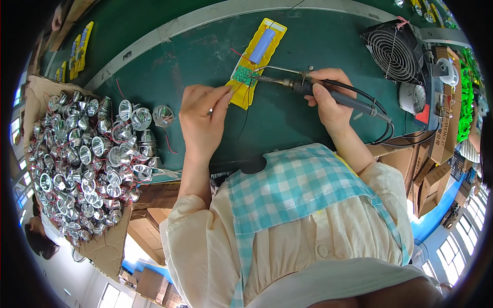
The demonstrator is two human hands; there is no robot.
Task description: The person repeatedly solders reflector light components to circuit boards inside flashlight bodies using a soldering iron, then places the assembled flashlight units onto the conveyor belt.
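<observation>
On the green tabletop lies a yellow plastic housing [275,31], set at a slant, with a blue cylindrical battery [263,46] and a small green circuit board [243,75] in it. My right hand [331,105] is closed around the dark handle of a soldering iron [349,101]. A thin metal tube runs alongside the iron, and its tip meets the board. Left of the board, my left hand [202,115] is pinched at a thin wire by the housing's lower end; the fingertips partly hide it. Red and black wires trail from the board.
A cardboard box [115,241] heaped with shiny reflector cups [84,154] stands at the left, several cups spilling onto the table. A black fan [393,51] with a wire guard is at the right, near a solder spool [412,97]. More yellow housings [79,51] lie far left.
</observation>
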